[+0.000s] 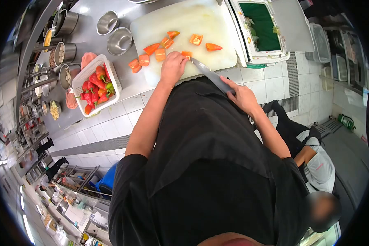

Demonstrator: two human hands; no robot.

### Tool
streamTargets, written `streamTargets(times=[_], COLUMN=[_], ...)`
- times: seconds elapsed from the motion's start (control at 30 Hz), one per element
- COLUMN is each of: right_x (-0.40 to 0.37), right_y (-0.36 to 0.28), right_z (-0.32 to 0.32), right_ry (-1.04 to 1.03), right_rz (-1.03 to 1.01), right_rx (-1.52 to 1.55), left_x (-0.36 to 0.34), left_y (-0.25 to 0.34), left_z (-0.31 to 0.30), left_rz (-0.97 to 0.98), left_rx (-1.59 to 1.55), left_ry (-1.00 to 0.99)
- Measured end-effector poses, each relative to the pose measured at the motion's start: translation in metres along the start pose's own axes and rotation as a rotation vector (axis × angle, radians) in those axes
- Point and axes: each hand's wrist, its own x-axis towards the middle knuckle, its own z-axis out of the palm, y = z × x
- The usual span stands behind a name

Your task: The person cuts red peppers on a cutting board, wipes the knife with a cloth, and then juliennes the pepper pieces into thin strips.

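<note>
On the white cutting board (215, 24) lie several cut pieces of orange-red pepper. My left hand (173, 69) is closed at the board's near edge, its fingertips on a small pepper piece (186, 53). In my right hand (242, 97) is a kitchen knife (212, 76); its handle is mostly hidden by the fingers. The blade points up and left, its tip close to my left fingertips. Two loose pieces, a hollow pepper piece (196, 39) and a pointed pepper end (213, 47), lie to the right of the others.
Left of the board, a white basket (118, 88) holds whole red peppers. Two steel bowls (119, 41) stand behind it, with several pots farther left. At the right is a bin with a green liner (270, 35). A person (315, 164) is at the lower right.
</note>
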Motion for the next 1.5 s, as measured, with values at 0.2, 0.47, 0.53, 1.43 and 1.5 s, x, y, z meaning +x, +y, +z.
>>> streamTargets(times=[0.2, 0.47, 0.53, 1.43, 1.5], right_x=[0.005, 0.016, 0.017, 0.011, 0.002], right_y=[-0.004, -0.017, -0.007, -0.005, 0.002], right_z=[-0.013, -0.045, -0.037, -0.009, -0.008], right_ry=[-0.005, -0.127, -0.112, -0.254, -0.132], right_rz=[-0.001, 0.079, 0.024, -0.026, -0.043], right_rx=[-0.015, -0.108, -0.011, 0.003, -0.036], left_x=[0.032, 0.054, 0.049, 0.042, 0.044], left_y=[0.019, -0.013, -0.013, 0.006, 0.008], left_z=[-0.022, -0.018, -0.013, -0.026, -0.034], left_rz=[-0.152, -0.183, -0.168, -0.24, -0.255], left_rx=[0.211, 0.07, 0.071, 0.154, 0.286], left_ry=[0.021, -0.422, -0.354, -0.18, -0.26])
